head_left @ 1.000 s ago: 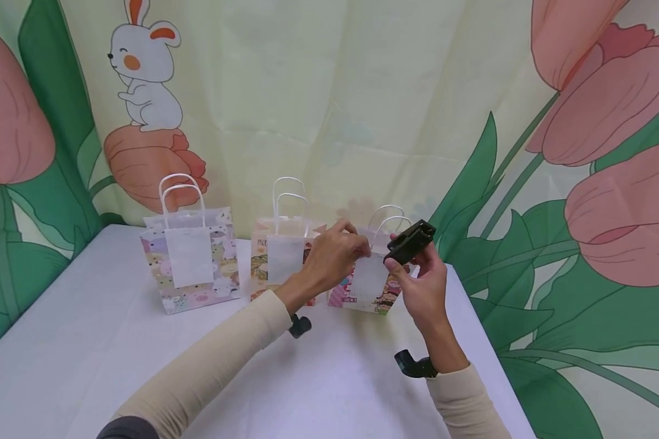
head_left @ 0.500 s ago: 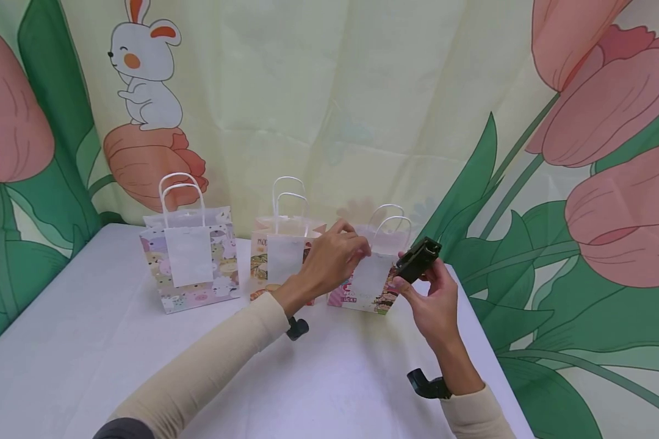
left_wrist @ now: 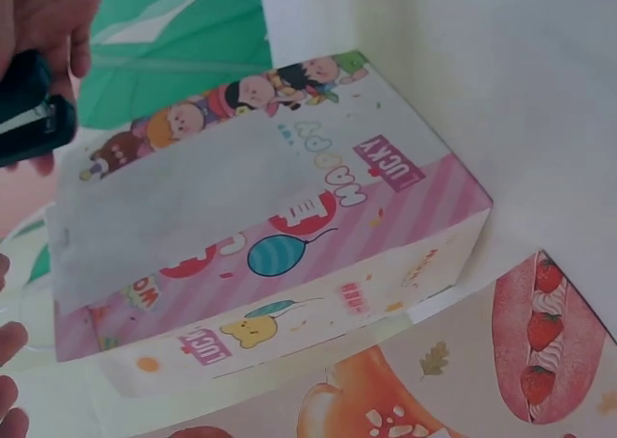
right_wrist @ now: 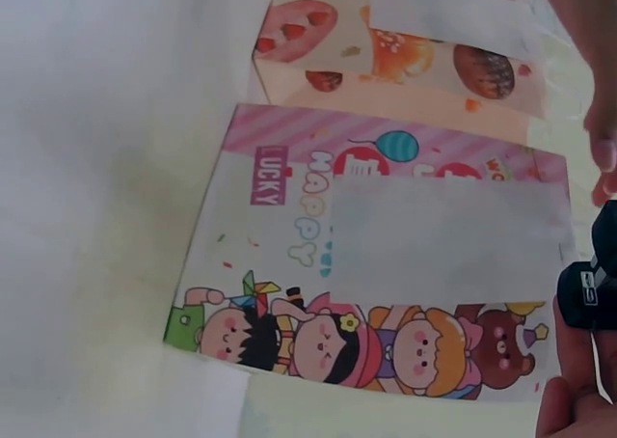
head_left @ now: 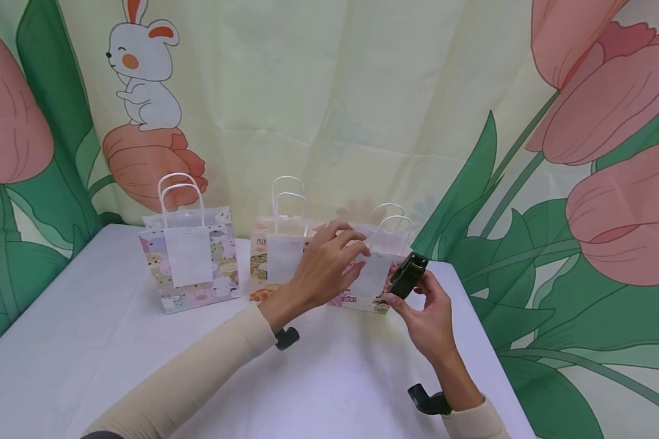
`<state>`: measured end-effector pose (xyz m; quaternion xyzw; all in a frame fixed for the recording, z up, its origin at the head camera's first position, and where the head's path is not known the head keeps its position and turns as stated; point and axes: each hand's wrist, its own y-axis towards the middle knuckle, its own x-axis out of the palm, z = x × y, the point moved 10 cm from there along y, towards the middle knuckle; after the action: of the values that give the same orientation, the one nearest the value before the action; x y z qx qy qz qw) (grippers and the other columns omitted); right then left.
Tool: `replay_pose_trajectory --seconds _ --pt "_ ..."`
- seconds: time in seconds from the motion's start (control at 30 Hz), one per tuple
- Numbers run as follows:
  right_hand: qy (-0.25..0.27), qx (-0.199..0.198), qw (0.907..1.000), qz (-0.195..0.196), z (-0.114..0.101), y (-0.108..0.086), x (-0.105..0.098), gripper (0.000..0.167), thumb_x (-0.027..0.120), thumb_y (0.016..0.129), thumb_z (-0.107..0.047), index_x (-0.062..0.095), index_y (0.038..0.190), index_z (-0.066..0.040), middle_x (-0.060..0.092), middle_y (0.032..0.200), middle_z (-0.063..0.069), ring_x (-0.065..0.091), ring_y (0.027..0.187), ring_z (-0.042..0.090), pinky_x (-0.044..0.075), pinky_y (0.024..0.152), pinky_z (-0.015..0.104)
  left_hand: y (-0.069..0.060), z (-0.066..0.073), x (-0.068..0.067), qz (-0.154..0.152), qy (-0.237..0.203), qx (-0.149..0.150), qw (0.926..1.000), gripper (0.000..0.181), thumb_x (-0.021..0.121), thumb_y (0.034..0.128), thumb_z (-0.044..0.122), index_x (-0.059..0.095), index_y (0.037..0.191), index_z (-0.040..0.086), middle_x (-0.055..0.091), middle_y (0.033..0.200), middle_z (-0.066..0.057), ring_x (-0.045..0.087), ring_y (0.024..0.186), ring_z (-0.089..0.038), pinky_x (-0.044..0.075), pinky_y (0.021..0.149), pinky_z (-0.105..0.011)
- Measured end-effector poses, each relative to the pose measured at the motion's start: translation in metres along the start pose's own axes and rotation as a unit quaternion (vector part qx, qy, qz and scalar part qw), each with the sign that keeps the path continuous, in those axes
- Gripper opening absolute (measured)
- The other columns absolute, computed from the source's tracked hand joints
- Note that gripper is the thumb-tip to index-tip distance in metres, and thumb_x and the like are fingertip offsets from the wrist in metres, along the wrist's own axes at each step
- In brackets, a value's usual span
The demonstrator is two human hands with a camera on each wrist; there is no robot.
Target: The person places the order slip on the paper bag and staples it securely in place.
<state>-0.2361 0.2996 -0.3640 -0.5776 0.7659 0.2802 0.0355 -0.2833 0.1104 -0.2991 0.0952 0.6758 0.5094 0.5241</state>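
My right hand [head_left: 431, 320] grips a small black stapler [head_left: 409, 275], tilted up, at the right side of the pink-and-white paper gift bag [right_wrist: 265, 250] with LUCKY and cartoon children on it. A blank white paper sheet [left_wrist: 193, 197] lies against that bag's front. Just left of the same bag, near its top, my left hand [head_left: 325, 263] hovers with fingers spread and nothing held. At the left edge of the left wrist view, only my left fingertips [left_wrist: 12, 380] show. Whether the stapler touches the bag cannot be told.
A bread-print gift bag [head_left: 259, 268] stands in the middle, partly behind my left hand. An animal-print gift bag [head_left: 225, 268] stands farther left. Both have white sheets in front and white handles. The white-covered table [head_left: 104, 366] meets a printed curtain [head_left: 395, 91] behind.
My left fingers have let go of the bag's top edge and spread, drawing slightly left. My right hand has lowered with the stapler, which now tilts more upright.
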Motion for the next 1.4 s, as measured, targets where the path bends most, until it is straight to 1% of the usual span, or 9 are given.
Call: replay_pose_trajectory --seconds 0.1,0.2,0.47,0.57,0.73,0.9,1.03,1.2,1.4 --pt "-0.002 -0.010 0.9999 -0.003 -0.001 -0.003 0.004 0.059 0.087 0.090 -0.019 0.061 0.143 -0.021 0.071 0.130 -0.001 0.056 0.115 0.022 0.041 0.105 0.046 -0.007 0.003 -0.008 -0.002 0.010 0.001 0.9999 0.020 0.083 0.0907 0.026 0.080 0.109 0.020 0.076 0.129 -0.003 0.060 0.128 -0.025 0.048 0.113 -0.043" --pt "0.000 -0.020 0.9997 -0.011 -0.001 -0.006 0.009 0.058 0.087 0.090 -0.020 0.063 0.142 -0.020 0.072 0.130 -0.003 0.057 0.116 0.024 0.040 0.106 0.049 -0.015 0.003 -0.014 -0.015 0.018 -0.003 0.9997 0.030 0.082 0.0917 0.030 0.077 0.119 0.020 0.071 0.138 -0.005 0.057 0.134 -0.028 0.047 0.115 -0.045" --pt "-0.030 -0.006 0.9987 -0.040 0.004 -0.014 0.026 0.059 0.089 0.088 -0.034 0.065 0.141 -0.022 0.071 0.131 -0.007 0.058 0.121 0.020 0.043 0.110 0.056 -0.051 -0.009 -0.023 -0.091 0.052 -0.051 0.9932 0.073 0.082 0.0886 0.052 0.059 0.151 0.020 0.042 0.168 -0.013 0.033 0.157 -0.034 0.040 0.119 -0.052" --pt "-0.039 0.003 0.9980 -0.050 0.006 -0.018 0.033 0.058 0.090 0.087 -0.030 0.066 0.139 -0.023 0.071 0.130 -0.007 0.061 0.119 0.023 0.044 0.110 0.063 -0.066 -0.015 -0.028 -0.119 0.059 -0.069 0.9888 0.085 0.082 0.0862 0.059 0.054 0.156 0.020 0.031 0.174 -0.012 0.025 0.162 -0.034 0.037 0.122 -0.055" --pt "-0.077 0.022 0.9941 -0.073 0.011 -0.025 0.048 0.063 0.091 0.085 -0.021 0.063 0.142 -0.020 0.072 0.132 0.003 0.062 0.125 0.029 0.038 0.114 0.073 -0.094 -0.026 -0.036 -0.153 0.068 -0.098 0.9810 0.101 0.078 0.0831 0.071 0.042 0.164 0.023 0.023 0.178 -0.010 0.018 0.165 -0.035 0.033 0.125 -0.063" --pt "-0.110 0.030 0.9886 -0.098 0.013 -0.034 0.066 0.067 0.094 0.081 -0.027 0.064 0.141 -0.021 0.073 0.128 0.003 0.057 0.128 0.027 0.038 0.113 0.067 -0.118 -0.036 -0.045 -0.182 0.062 -0.130 0.9728 0.109 0.072 0.0823 0.079 0.033 0.168 0.024 0.011 0.181 -0.009 0.008 0.167 -0.037 0.025 0.127 -0.066" --pt "-0.128 0.014 0.9849 -0.116 0.010 -0.040 0.081 0.069 0.096 0.078 -0.032 0.067 0.140 -0.024 0.072 0.128 -0.002 0.054 0.125 0.022 0.041 0.106 0.057 -0.133 -0.044 -0.055 -0.194 0.073 -0.148 0.9670 0.113 0.066 0.0816 0.086 0.031 0.169 0.022 0.003 0.182 -0.009 0.000 0.167 -0.037 0.018 0.128 -0.068" --pt "-0.143 0.000 0.9788 -0.147 0.008 -0.046 0.100 0.075 0.098 0.075 -0.033 0.066 0.143 -0.028 0.072 0.132 -0.007 0.059 0.124 0.018 0.042 0.105 0.054 -0.148 -0.051 -0.065 -0.206 0.084 -0.162 0.9614 0.118 0.059 0.0789 0.093 0.029 0.170 0.024 -0.002 0.182 -0.008 -0.008 0.168 -0.034 0.018 0.127 -0.072" --pt "-0.170 -0.022 0.9656 -0.195 0.009 -0.053 0.127 0.069 0.097 0.076 -0.035 0.068 0.138 -0.026 0.072 0.131 -0.007 0.063 0.122 0.017 0.037 0.106 0.050 -0.163 -0.058 -0.071 -0.227 0.093 -0.181 0.9523 0.126 0.055 0.0730 0.099 0.021 0.171 0.028 -0.006 0.182 -0.006 -0.006 0.167 -0.038 0.017 0.126 -0.074"
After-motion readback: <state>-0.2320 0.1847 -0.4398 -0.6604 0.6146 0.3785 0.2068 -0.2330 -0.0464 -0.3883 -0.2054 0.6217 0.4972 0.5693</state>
